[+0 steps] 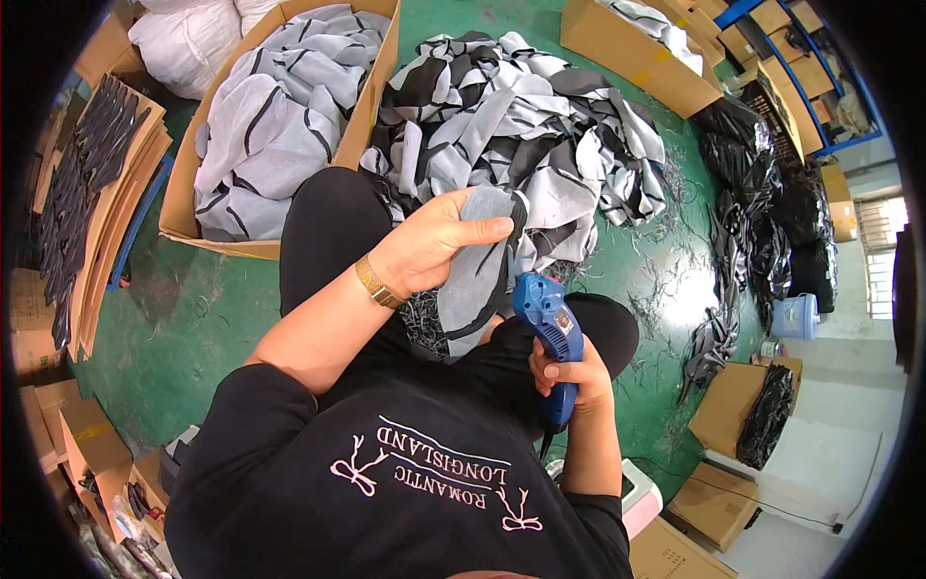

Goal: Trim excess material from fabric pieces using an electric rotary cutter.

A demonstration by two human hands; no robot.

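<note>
My left hand (pixel 429 241) is closed on a grey fabric piece (pixel 475 280) with black edging, thumb on top, above my lap. In my right hand (pixel 584 378) is a blue corded handheld power tool (pixel 555 323), fingers wrapped round its grip. The tool's narrow tip points away from me and lies beside the black edge of the fabric; I cannot tell whether it touches. Dark thread scraps (pixel 422 323) lie between my legs, partly under the fabric. Just beyond my hands spreads a large heap of grey and black fabric strips (pixel 502 125).
A cardboard box of grey fabric (pixel 174 207) stands at the left, beside stacked cardboard sheets (pixel 125 198). Another cardboard box (pixel 617 48) is at the far right. Black plastic bags (pixel 738 145) and a pale blue bucket (pixel 796 317) line the right. Thread scraps litter the green floor (pixel 656 280).
</note>
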